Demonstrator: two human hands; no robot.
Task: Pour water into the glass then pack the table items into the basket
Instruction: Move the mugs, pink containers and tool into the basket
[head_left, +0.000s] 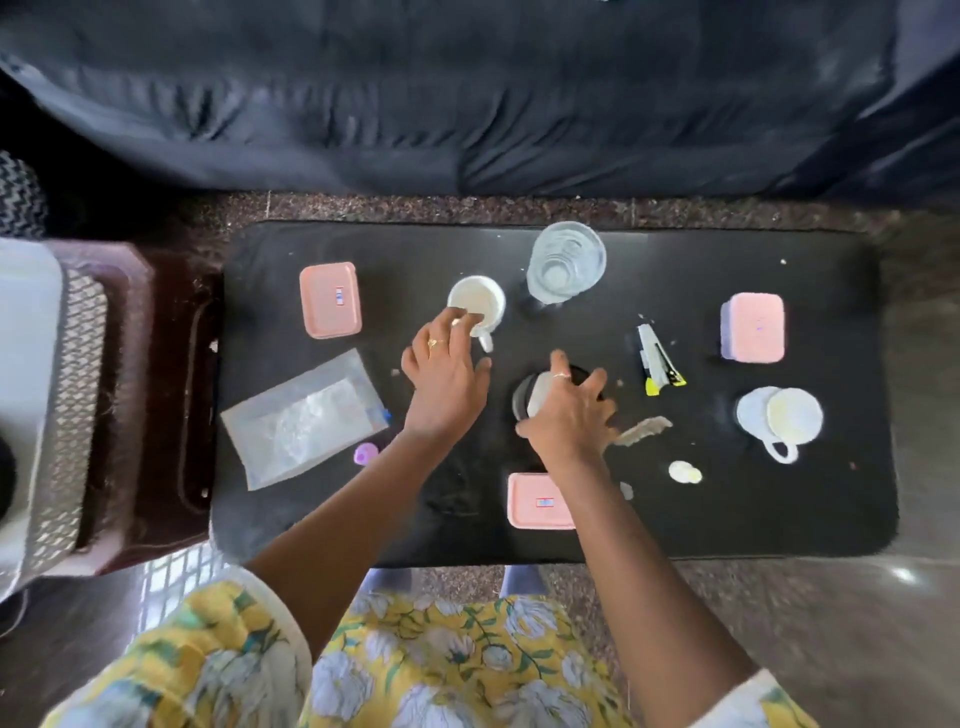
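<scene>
A clear glass (566, 265) stands at the far middle of the black table (779, 519). My left hand (444, 374) reaches forward, its fingertips on the near rim of a small white cup (478, 299) and its thumb near the cup's handle. My right hand (569, 413) is clamped from above over a dark round bottle (522, 395) with a pale top; most of the bottle is hidden under the hand. The mesh basket (78, 389) sits on a maroon stool left of the table.
Pink lidded boxes lie at far left (330, 299), right (753, 327) and near middle (535, 501). A clear plastic bag (306, 415), purple cap (365, 453), box cutter (657, 358), white mug (779, 415) and small pale discs (684, 472) are scattered around. A dark sofa (467, 104) lies beyond.
</scene>
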